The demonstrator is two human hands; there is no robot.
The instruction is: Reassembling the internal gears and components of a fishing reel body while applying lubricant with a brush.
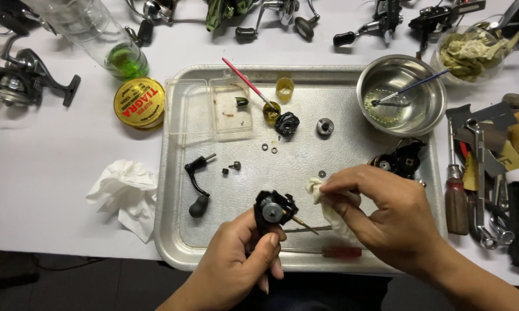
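Both hands work low over the metal tray [173, 173]: the left hand [236, 262] grips a black reel body [274, 208], the right hand [386, 216] pinches a white cloth [327, 198], while handle [197, 181], screws and gear parts lie loose, not yet refitted.

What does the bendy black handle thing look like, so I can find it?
Look at the big silver tray in the middle of the white table. On its left side lies the black crank handle, a curved arm with a rounded knob at the near end. It is the longest loose black part there, far bigger than the tiny screws beside it.
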